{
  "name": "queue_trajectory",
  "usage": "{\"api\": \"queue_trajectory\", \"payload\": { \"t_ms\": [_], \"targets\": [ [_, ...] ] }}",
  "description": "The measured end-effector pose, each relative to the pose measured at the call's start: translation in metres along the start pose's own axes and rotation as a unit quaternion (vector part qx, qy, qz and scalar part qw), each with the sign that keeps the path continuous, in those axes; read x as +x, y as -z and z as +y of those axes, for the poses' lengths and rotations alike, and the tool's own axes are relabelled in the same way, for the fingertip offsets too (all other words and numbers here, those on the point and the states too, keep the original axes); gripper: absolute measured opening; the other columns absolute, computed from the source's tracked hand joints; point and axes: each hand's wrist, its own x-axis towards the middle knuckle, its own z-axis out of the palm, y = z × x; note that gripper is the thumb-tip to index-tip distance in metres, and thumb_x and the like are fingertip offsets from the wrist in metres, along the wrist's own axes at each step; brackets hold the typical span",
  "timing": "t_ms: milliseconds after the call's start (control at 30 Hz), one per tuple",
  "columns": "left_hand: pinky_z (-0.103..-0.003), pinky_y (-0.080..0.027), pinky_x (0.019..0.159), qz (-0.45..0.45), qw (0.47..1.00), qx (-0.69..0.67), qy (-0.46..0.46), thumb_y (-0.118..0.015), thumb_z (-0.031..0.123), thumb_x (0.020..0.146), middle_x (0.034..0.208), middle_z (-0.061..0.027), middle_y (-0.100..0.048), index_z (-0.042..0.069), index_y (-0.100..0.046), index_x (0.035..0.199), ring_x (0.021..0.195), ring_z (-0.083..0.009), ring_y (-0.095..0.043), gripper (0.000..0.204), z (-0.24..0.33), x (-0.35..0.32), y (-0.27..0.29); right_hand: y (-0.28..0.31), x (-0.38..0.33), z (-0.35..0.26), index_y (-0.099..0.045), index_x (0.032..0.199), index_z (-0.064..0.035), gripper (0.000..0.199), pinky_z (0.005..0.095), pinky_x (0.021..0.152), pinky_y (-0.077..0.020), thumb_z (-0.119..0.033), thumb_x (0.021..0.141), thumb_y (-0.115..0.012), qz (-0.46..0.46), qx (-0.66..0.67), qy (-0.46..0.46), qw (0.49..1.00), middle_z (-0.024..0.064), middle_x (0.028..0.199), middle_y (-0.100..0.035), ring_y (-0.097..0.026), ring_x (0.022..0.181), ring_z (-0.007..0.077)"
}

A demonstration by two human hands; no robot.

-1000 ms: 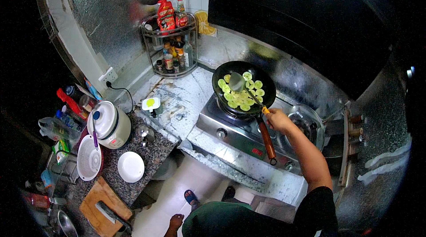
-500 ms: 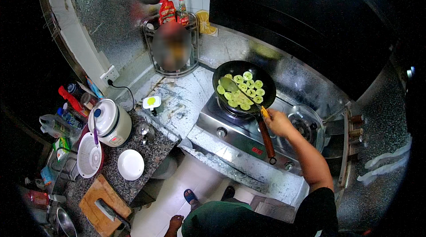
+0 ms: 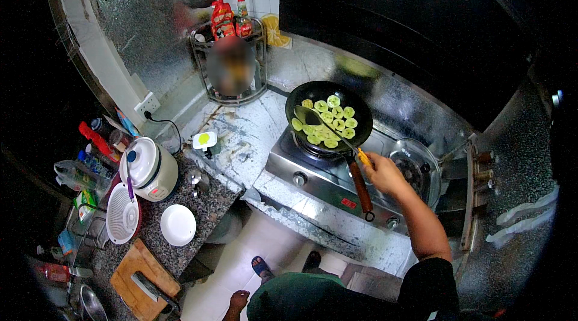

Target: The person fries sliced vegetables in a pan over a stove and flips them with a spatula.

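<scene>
A black frying pan (image 3: 301, 95) sits on the left burner of a steel gas stove (image 3: 313, 185), filled with several pale green round slices (image 3: 334, 121). My right hand (image 3: 384, 174) is closed on the yellow-tipped handle of a metal spatula (image 3: 313, 117) whose blade lies among the slices at the pan's left side. The pan's brown handle (image 3: 361, 188) points toward me, just left of that hand. My left hand (image 3: 238, 302) hangs low beside my body at the bottom edge, away from the counter, holding nothing.
A corner rack (image 3: 232, 62) with sauce bottles stands behind the pan. On the left counter are a white rice cooker (image 3: 147, 167), a white colander (image 3: 122, 220), a white plate (image 3: 178, 225) and a wooden board with a knife (image 3: 141, 279). A second burner (image 3: 415, 167) lies right of the pan.
The spatula blade has slid from the pan's right side across to its left side. My right hand stays by the pan handle.
</scene>
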Motion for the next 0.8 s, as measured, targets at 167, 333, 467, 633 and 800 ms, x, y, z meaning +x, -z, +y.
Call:
{"api": "queue_trajectory", "payload": {
  "t_ms": [167, 333, 467, 633, 800],
  "targets": [
    [-0.033, -0.05, 0.064, -0.063, 0.945, -0.192, 0.258, -0.06, 0.039, 0.079, 0.073, -0.0106, -0.064, 0.006, -0.062, 0.095, 0.061, -0.0198, -0.061, 0.038, 0.05, 0.009, 0.051, 0.008, -0.006, 0.016, -0.053, 0.109, -0.0029, 0.033, 0.0439, 0.079, -0.0438, -0.02, 0.08, -0.051, -0.016, -0.011, -0.007, 1.0, 0.0235, 0.094, -0.059, -0.057, 0.088, 0.0391],
    [-0.033, -0.05, 0.065, -0.03, 0.973, -0.173, 0.151, -0.06, 0.039, 0.078, 0.076, -0.0113, -0.065, 0.005, -0.062, 0.096, 0.061, -0.0199, -0.062, 0.039, 0.025, -0.004, 0.026, -0.007, 0.009, 0.038, -0.054, 0.106, -0.0027, 0.032, 0.0444, 0.078, -0.0441, -0.021, 0.08, -0.05, 0.003, -0.038, 0.01, 0.999, 0.0237, 0.091, -0.06, -0.057, 0.087, 0.0393],
    [-0.034, -0.05, 0.066, -0.055, 0.97, -0.171, 0.162, -0.059, 0.037, 0.079, 0.077, -0.0118, -0.064, 0.005, -0.061, 0.096, 0.062, -0.0207, -0.062, 0.036, 0.017, -0.002, 0.022, -0.021, 0.023, 0.037, -0.053, 0.109, -0.0015, 0.035, 0.0441, 0.078, -0.044, -0.022, 0.08, -0.051, 0.035, -0.005, 0.019, 0.999, 0.0238, 0.092, -0.06, -0.057, 0.088, 0.0393],
    [-0.034, -0.05, 0.068, -0.003, 0.986, -0.135, 0.094, -0.056, 0.037, 0.08, 0.075, -0.0116, -0.064, 0.006, -0.062, 0.095, 0.063, -0.0212, -0.062, 0.035, -0.021, -0.015, -0.021, 0.001, 0.001, 0.018, -0.054, 0.11, -0.0022, 0.036, 0.0429, 0.078, -0.0439, -0.022, 0.08, -0.051, -0.018, 0.041, -0.011, 0.999, 0.0239, 0.094, -0.06, -0.057, 0.088, 0.0386],
    [-0.034, -0.05, 0.068, -0.068, 0.929, -0.223, 0.288, -0.058, 0.039, 0.079, 0.069, -0.0091, -0.064, 0.007, -0.063, 0.092, 0.063, -0.0205, -0.063, 0.034, 0.062, 0.009, 0.063, -0.006, 0.005, 0.029, -0.054, 0.111, -0.003, 0.037, 0.0416, 0.078, -0.0441, -0.023, 0.08, -0.052, -0.013, 0.027, -0.026, 0.999, 0.0232, 0.093, -0.06, -0.058, 0.088, 0.0369]
  ]
}}
